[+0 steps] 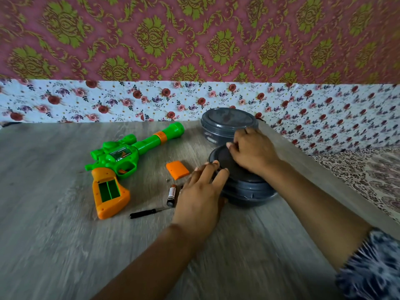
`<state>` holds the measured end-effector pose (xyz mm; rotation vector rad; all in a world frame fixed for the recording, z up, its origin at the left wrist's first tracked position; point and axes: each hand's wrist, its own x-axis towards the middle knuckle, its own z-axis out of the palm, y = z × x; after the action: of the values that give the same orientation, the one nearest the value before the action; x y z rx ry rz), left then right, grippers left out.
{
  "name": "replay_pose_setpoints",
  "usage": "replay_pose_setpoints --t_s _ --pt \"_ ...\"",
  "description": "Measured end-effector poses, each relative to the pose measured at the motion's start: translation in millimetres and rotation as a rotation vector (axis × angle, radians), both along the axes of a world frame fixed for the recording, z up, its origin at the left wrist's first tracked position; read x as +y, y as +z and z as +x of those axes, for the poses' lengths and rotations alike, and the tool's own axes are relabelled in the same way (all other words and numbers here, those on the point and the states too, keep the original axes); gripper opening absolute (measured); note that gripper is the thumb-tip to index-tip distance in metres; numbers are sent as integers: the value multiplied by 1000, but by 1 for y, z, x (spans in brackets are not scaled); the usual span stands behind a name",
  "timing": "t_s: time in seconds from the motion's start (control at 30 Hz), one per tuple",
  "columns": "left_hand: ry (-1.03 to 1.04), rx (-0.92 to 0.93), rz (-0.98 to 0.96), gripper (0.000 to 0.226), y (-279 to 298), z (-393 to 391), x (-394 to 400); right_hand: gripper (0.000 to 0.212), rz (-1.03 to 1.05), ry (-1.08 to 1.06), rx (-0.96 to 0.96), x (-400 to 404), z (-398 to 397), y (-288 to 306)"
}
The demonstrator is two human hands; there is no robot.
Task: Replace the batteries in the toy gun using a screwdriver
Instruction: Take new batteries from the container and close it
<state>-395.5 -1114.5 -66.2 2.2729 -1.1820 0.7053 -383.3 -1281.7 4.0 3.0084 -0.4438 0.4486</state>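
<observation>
Hands were both engaged on the nearer grey container [249, 187], which stood on the wood-grain worktop [65, 245]. The left hand [201, 195] lay against the container's left side, fingers curled over the rim of its dark lid [229, 167]. The right hand [253, 150] rested on top of the lid, fingers bent and pinching at its far edge; the lid sat tilted on the base. A second grey lidded container [225, 124] stood just beyond the right hand, touching or nearly touching its knuckles. Immediately left of the left hand lay a battery [171, 195], with a small black-handled screwdriver [147, 213] just below it. The orange battery cover [177, 169] lay beyond the left hand's fingertips, apart from them. Further left lay the green and orange toy gun [121, 161], on its side, the battery compartment [108, 190] in its grip open and showing green inside. A patterned sleeve [372, 267] covered the right forearm.
</observation>
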Motion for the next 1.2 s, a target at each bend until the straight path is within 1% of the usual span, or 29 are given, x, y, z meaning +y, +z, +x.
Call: replay_pose_setpoints --t_s 0.03,0.1,0.17,0.2,0.33,0.47,0.57,0.67,0.73,0.8,0.87,0.93,1.2 --pt "-1 6 0 67 1 1 0 40 23 31 -2 -1 8 -2" --pt "-13 19 5 67 3 3 -1 36 131 107 83 -5 16 -7" --pt "-18 22 14 67 4 6 -2 35 243 117 200 -10 20 -10" --pt "-22 20 17 65 4 8 -3 36 261 100 230 -12 21 -11" --pt "-27 -20 34 60 7 10 -2 38 230 16 263 -8 26 -15" --pt "-28 9 31 55 4 10 -1 39 218 -11 254 -6 25 -15" --pt "-29 30 32 62 3 7 0 39 220 -1 221 -6 23 -14" --pt "19 67 72 70 2 2 -1 40 254 1 182 -5 18 -14" --pt "22 124 66 79 0 0 -2 44 253 -7 166 -6 13 -14" --pt "19 208 81 86 0 -1 -1 46 237 -21 191 -8 7 -13" --pt "15 298 151 87 2 -1 1 47 246 -36 231 -11 0 -12" --pt "3 307 207 86 4 -3 2 48 258 -48 263 -13 -4 -13" --pt "-30 313 194 87 4 -6 2 51 226 -76 255 -14 -6 -14"
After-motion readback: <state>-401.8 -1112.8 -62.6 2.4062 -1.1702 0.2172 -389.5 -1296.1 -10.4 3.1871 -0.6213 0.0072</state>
